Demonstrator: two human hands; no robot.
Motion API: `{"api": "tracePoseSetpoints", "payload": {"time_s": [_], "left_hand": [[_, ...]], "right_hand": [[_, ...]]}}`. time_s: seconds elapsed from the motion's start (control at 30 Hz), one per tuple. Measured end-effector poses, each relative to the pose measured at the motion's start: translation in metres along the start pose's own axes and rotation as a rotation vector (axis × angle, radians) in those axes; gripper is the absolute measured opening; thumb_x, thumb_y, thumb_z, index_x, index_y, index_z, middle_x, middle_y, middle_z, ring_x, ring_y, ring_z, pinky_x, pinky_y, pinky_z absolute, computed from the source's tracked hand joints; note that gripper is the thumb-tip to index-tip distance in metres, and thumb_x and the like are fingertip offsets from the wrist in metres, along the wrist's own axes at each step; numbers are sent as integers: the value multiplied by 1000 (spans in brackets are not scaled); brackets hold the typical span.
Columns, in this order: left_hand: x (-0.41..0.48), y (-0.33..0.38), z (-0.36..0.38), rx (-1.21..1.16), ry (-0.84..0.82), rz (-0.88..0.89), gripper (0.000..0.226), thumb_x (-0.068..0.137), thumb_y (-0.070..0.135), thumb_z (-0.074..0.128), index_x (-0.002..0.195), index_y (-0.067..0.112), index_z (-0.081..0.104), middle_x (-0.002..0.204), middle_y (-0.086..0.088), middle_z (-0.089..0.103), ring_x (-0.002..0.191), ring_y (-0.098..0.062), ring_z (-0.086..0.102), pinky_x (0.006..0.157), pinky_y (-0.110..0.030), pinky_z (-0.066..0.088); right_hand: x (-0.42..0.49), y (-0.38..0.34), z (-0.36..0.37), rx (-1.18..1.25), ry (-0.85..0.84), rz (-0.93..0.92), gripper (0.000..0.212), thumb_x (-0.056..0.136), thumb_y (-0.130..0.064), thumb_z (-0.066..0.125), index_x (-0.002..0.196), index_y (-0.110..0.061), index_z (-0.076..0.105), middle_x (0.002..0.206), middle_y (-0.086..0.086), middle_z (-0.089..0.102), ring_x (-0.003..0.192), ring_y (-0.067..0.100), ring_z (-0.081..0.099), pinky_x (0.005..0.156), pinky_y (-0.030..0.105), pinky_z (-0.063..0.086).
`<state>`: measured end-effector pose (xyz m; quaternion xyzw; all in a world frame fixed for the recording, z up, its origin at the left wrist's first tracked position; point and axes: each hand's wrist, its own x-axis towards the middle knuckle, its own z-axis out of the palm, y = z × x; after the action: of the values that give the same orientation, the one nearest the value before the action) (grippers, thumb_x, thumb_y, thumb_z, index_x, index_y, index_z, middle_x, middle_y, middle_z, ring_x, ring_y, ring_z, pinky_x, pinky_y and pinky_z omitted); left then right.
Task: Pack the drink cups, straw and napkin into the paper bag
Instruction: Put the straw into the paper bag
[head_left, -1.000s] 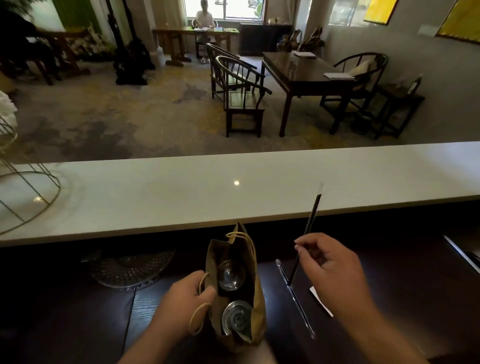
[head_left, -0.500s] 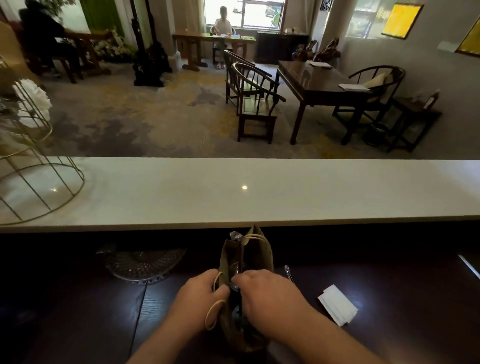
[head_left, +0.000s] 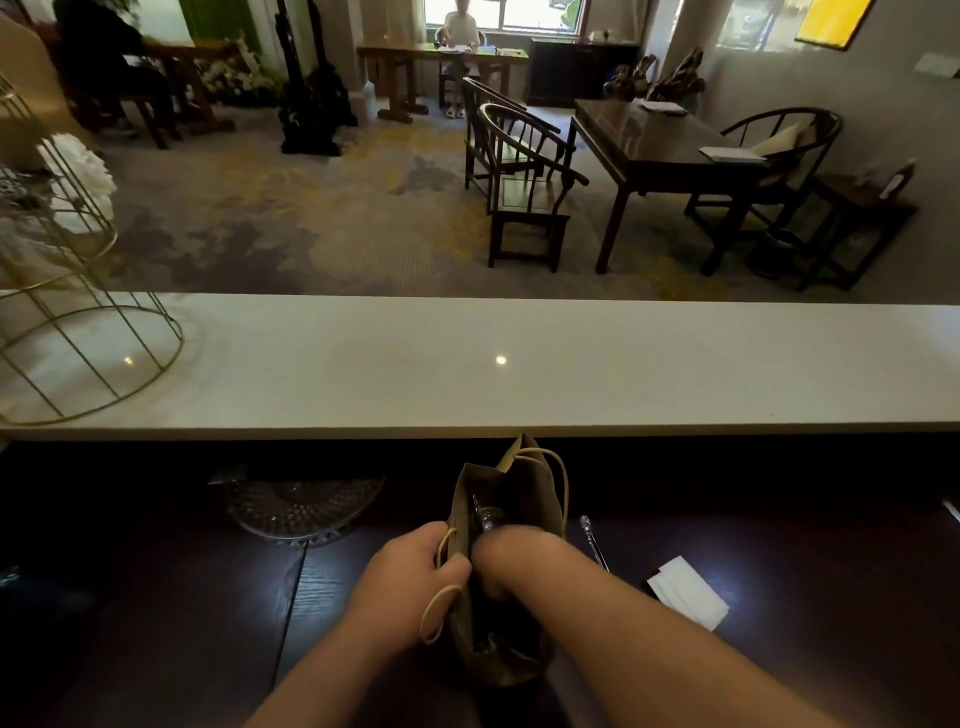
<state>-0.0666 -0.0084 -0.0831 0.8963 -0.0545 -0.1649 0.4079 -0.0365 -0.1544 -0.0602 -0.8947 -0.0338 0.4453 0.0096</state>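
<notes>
A brown paper bag (head_left: 524, 493) with cord handles stands open on the dark wooden table (head_left: 156, 597). My left hand (head_left: 415, 566) grips the bag's left wall by the near handle. My right hand (head_left: 519, 556) reaches down into the bag's mouth, and its fingertips are hidden inside. A clear cup lid (head_left: 488, 517) and a thin dark stick show in the opening just beyond my fingers. A clear wrapped straw (head_left: 592, 540) lies on the table right of the bag. Further right lies a folded white napkin (head_left: 685, 597).
A patterned glass dish (head_left: 301, 504) sits on the table left of the bag. A raised white counter ledge (head_left: 467, 364) runs right behind the bag, with a gold wire stand (head_left: 78, 338) at its left end. Beyond it are chairs, tables and seated people.
One second ago my right hand held a black straw above the table right of the bag. It has since moved left into the bag's mouth and stays there. My left hand kept its grip.
</notes>
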Motion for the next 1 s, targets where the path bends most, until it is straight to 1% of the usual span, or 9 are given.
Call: {"api": "tracePoseSetpoints", "payload": {"time_s": [0.13,0.27,0.37,0.47,0.53,0.67,0.73,0.83,1.0], "left_hand": [[-2,0,0,-10,3,0,33,75,56,50,75,24,59,68,3,67,71,-19,67,68,-43,55],[-1,-1,-1,2,15,-4,30,78,52,53,75,22,57,66,2,65,70,-20,66,66,-43,53],[1,-4,-3,16,11,-8,26,79,50,53,79,24,57,67,2,67,69,-18,66,65,-41,52],[1,-3,-3,14,7,-20,32,75,53,51,78,22,60,68,2,69,68,-15,66,65,-39,51],[1,-2,-4,6,13,-10,40,72,59,49,80,22,62,70,3,71,66,-13,66,67,-41,54],[3,-2,-4,-23,6,-7,49,71,63,46,80,18,63,72,1,72,70,-18,68,69,-44,56],[4,-3,-4,-26,7,-7,50,71,63,46,80,17,63,72,1,72,73,-20,69,70,-45,57],[6,-3,-2,-41,12,-24,47,69,63,46,77,19,62,69,4,70,72,-21,68,70,-46,57],[11,-10,2,-72,1,-31,40,74,60,55,79,20,62,72,-5,70,72,-33,70,68,-57,59]], "right_hand": [[4,-1,-2,39,-7,20,42,100,-15,58,142,-13,53,141,12,56,130,34,52,107,46,42],[-10,-3,-11,-183,47,-36,40,98,-16,61,138,-14,56,139,11,56,128,35,52,104,50,46],[-38,2,-16,-135,335,-142,26,98,-20,56,123,-19,62,117,5,66,106,28,64,88,46,56],[-69,18,-11,54,781,-328,14,98,-32,47,103,-28,59,97,-7,62,90,15,58,80,38,56],[-85,37,-6,120,1021,-418,13,96,-33,50,102,-29,60,96,-12,61,90,9,55,80,29,52],[-87,91,8,378,1336,-325,12,86,-20,66,95,-25,60,85,-13,58,78,7,54,68,24,45],[-71,119,18,507,1312,-140,13,85,-21,68,90,-27,57,76,-12,56,69,7,53,60,30,45],[-28,154,45,584,1098,102,14,84,-29,67,90,-28,55,75,-10,58,68,12,58,59,33,48],[35,182,95,557,708,259,11,84,-33,63,90,-28,56,95,0,70,91,27,68,72,34,52]]}}
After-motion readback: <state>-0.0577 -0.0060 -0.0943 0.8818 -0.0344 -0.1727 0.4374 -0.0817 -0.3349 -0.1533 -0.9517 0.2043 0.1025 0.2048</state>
